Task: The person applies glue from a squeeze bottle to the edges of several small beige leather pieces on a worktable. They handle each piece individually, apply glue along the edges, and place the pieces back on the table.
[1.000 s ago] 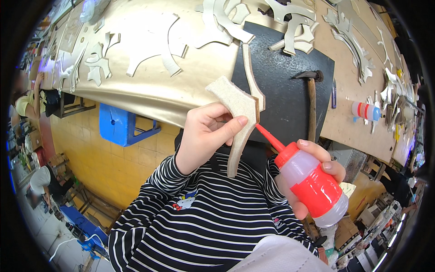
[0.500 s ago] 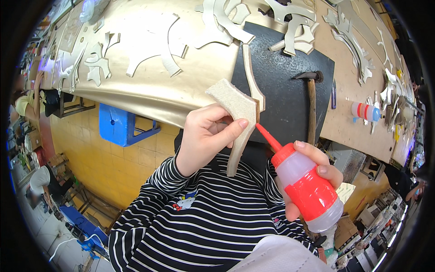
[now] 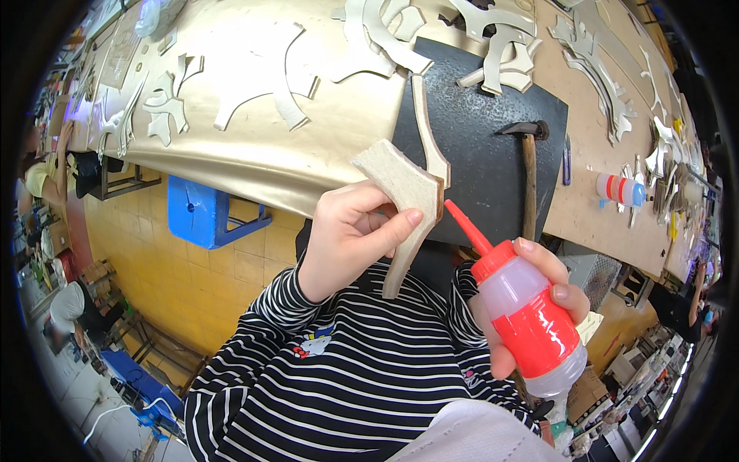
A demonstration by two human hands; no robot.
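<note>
Between the thumb and fingers of my left hand [image 3: 356, 235] is a cream, curved leather-like piece [image 3: 406, 185] with a brown edge on its right side. My right hand [image 3: 550, 285] is wrapped round a squeeze bottle [image 3: 531, 323], clear with a red band and a red pointed nozzle. The nozzle's tip points up and left, a small gap away from the brown edge. Just beyond the held piece, a narrow pale strip [image 3: 429, 135] lies on the black mat [image 3: 477, 146].
A hammer [image 3: 530, 181] rests on the mat's right side. Several cream cut pieces [image 3: 292, 81] lie across the gold-covered table [image 3: 231, 154]. Another bottle [image 3: 620, 189] lies at the right. A blue stool [image 3: 198, 212] stands left below the table edge. People are at the far left and right.
My right hand has drawn the bottle slightly right, so its nozzle tip has come away from the piece's edge. My left hand has hardly moved, its piece tilting a little.
</note>
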